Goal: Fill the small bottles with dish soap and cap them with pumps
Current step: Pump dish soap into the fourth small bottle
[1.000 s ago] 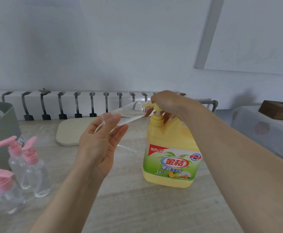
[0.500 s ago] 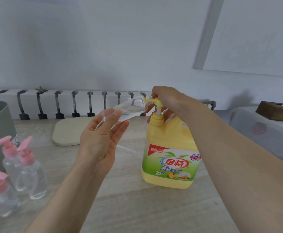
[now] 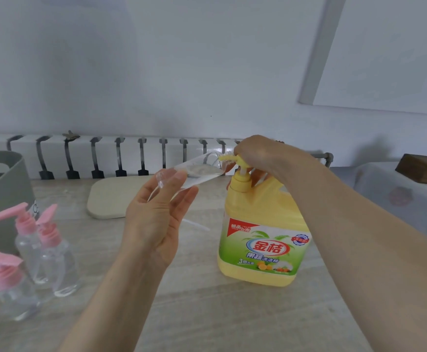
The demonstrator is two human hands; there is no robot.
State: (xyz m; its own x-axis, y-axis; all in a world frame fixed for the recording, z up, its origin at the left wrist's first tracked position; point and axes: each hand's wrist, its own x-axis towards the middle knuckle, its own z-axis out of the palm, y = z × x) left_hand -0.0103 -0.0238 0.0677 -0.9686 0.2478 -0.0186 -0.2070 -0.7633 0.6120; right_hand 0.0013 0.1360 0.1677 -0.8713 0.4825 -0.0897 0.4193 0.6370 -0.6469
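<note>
Filling at the pump — small bottle (image 3: 194, 174) tilted, mouth at the nozzle
Left hand (image 3: 154, 222) fingers closed around bottle; right hand (image 3: 260, 153) fingers curled over yellow dish soap jug (image 3: 263, 240) pump head

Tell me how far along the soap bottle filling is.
Done: three small capped bottles with pink pumps stand at the left. In hand: the left hand tilts an open clear bottle to the jug's nozzle while the right hand presses. Left: capping it.

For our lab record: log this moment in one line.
step: filling | left hand: holds bottle at spout | right hand: on jug pump | capped: three
</note>
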